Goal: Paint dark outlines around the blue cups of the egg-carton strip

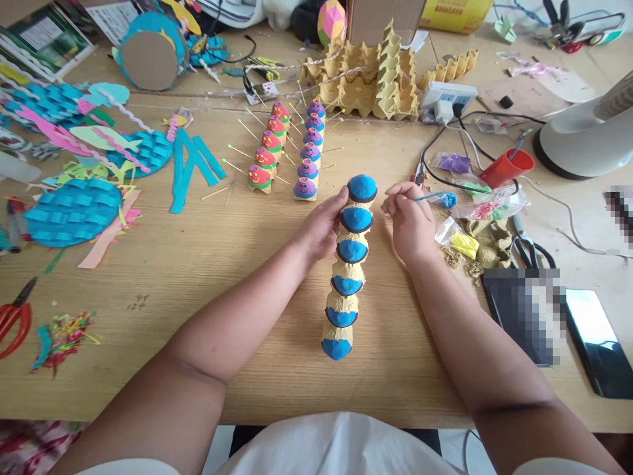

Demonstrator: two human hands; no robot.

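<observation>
My left hand (326, 221) grips the far end of an egg carton strip (347, 270), which runs lengthwise toward me over the table. Blue clay caps (352, 251) cover its bumps, most edged with a dark band; bare tan cardboard shows between them. To the right of the strip's far end, my right hand (411, 221) is closed in a pinch, apart from the strip. A thin blue stick-like tool (424, 196) sticks out of it toward a small blue lump; its exact kind is unclear. Whatever lies between the fingertips is too small to make out.
Two finished-looking carton caterpillars, red-green (264, 158) and purple (310, 152), stand ahead. Blue woven paper fish (74, 211) lie left, above red-handled scissors (14, 316). Clay packets (465, 244), a red cup (509, 168), black scissors (529, 247) and a phone (598, 343) are right.
</observation>
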